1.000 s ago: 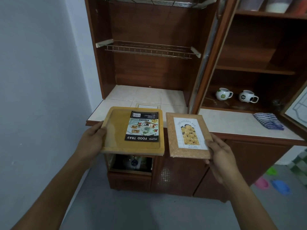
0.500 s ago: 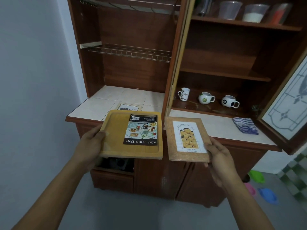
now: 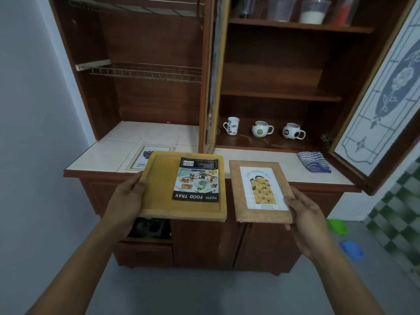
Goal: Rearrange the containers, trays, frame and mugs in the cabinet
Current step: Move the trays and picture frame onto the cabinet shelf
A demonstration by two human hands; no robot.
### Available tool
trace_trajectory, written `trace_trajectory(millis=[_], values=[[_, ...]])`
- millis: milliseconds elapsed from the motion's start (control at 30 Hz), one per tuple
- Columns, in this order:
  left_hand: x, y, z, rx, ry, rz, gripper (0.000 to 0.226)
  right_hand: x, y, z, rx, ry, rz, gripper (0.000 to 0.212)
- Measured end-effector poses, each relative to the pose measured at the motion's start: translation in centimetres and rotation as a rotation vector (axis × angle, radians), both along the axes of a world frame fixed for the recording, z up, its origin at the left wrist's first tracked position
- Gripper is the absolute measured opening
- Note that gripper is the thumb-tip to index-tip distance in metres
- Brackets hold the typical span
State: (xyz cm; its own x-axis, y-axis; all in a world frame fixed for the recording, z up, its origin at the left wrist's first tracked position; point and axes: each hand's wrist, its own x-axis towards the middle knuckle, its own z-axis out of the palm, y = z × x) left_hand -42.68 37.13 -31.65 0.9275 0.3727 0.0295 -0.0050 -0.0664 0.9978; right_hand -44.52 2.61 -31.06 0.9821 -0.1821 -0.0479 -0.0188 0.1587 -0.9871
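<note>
Well, the left hand (image 3: 127, 198) grips the wooden tray (image 3: 159, 189) by its left edge, and the right hand (image 3: 304, 214) grips the cork frame (image 3: 236, 196) near its bottom right corner. Both are up in the air, just in front of the worktop's (image 3: 102, 155) front edge. The tray looks hard, flat and a bit heavy, so holding its rim seems best. The frame looks light, but its front may break, so be gentle. On the top shelf (image 3: 295, 25), the clear tub (image 3: 281, 7) looks empty, the next tub (image 3: 313, 11) has white stuff, and the last tub (image 3: 343, 10) has orange stuff. Three mugs (image 3: 261, 128) stand on the bottom shelf (image 3: 261, 143); their insides are hidden.
</note>
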Motion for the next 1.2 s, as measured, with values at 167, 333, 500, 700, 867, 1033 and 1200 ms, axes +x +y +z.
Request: trace_trajectory(millis=[167,333,500,700,867,1033,1200], values=[[0.9,-2.8,-0.4,-0.011,0.024,-0.005,0.035,0.9,-2.9,0.0,0.015,0.001,-0.005,0.027],[1.9,-7.3,-0.8,-0.096,0.038,0.018,0.031,2.3,-7.8,0.1,0.001,-0.004,0.024,0.028],[3.1,-12.5,-1.2,-0.133,0.059,0.036,0.029,3.8,-12.9,0.9,-0.017,-0.002,0.036,0.027],[4.4,-17.0,-0.6,-0.132,0.076,0.033,0.027,5.7,-16.8,1.2,-0.01,-0.007,0.031,0.028],[6.6,-18.0,0.2,-0.088,0.078,0.015,0.029,7.6,-17.7,1.2,-0.001,-0.012,-0.003,0.026],[9.4,-18.6,1.0,-0.082,0.068,-0.001,0.033,9.2,-17.9,1.2,-0.006,-0.016,-0.024,0.026],[11.8,-19.2,1.8,-0.089,0.063,-0.025,0.037,11.0,-18.3,1.3,-0.008,-0.015,-0.044,0.025]])
